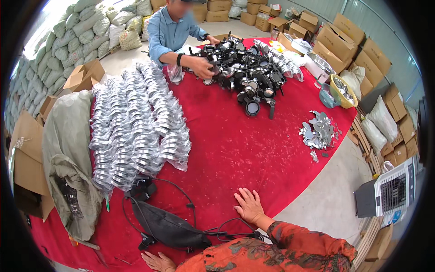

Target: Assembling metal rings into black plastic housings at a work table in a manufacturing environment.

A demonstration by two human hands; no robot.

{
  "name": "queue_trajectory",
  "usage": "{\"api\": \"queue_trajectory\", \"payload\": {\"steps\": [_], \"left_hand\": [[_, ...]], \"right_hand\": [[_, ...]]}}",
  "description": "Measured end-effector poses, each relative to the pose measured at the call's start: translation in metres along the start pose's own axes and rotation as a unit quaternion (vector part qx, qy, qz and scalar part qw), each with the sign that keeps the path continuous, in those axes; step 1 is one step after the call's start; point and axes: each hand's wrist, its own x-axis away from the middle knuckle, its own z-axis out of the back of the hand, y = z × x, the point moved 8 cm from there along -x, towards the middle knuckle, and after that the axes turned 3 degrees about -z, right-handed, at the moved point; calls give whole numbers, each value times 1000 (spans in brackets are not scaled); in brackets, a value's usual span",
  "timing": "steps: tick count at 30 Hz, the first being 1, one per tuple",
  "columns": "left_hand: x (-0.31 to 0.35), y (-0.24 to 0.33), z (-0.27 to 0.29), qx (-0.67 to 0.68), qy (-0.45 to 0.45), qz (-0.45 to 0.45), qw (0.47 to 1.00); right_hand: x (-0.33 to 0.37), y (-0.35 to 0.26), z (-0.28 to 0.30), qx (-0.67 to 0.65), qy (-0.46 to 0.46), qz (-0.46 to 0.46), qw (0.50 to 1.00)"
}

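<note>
My right hand (250,208) lies flat on the red tablecloth (226,167), fingers spread, holding nothing. At the lower edge my left hand (157,261) also rests on the cloth with its fingers apart, partly cut off by my patterned sleeve. A black waist bag (167,224) with straps and cables lies between the two hands. Farther left are long rows of shiny metal rings in clear plastic wrap (136,122). A heap of black and silver round-headed parts (244,68) covers the far side of the table.
Across the table a person in a blue shirt (170,34) reaches into the heap. Thin grey metal pieces (319,130) lie at right, near a yellow basket (343,93) and a blue bowl (329,96). An air cooler (385,190) stands on the floor. Cardboard boxes (337,38) and sacks (77,34) line the walls.
</note>
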Motion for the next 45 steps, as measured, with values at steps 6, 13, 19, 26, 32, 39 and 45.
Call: {"api": "queue_trajectory", "payload": {"steps": [6,13,19,26,32,39,45], "left_hand": [[3,-3,-5,8,-16,8,1000],[8,-9,-12,7,-36,12,999],[14,-15,-41,59,-203,35,977],[17,-19,-40,53,-219,50,973],[17,-20,-46,47,-230,45,971],[13,-20,-41,55,-256,75,962],[11,-18,-33,72,-245,82,963]], "right_hand": [[0,0,-1,3,1,0,1000],[-1,0,-4,11,-7,-1,1000],[2,4,-3,19,-6,-10,1000],[0,2,-2,17,-1,-1,1000],[-1,0,-3,14,8,5,1000],[-3,-1,-2,8,1,-2,1000],[-2,-3,-7,22,8,16,1000]]}}
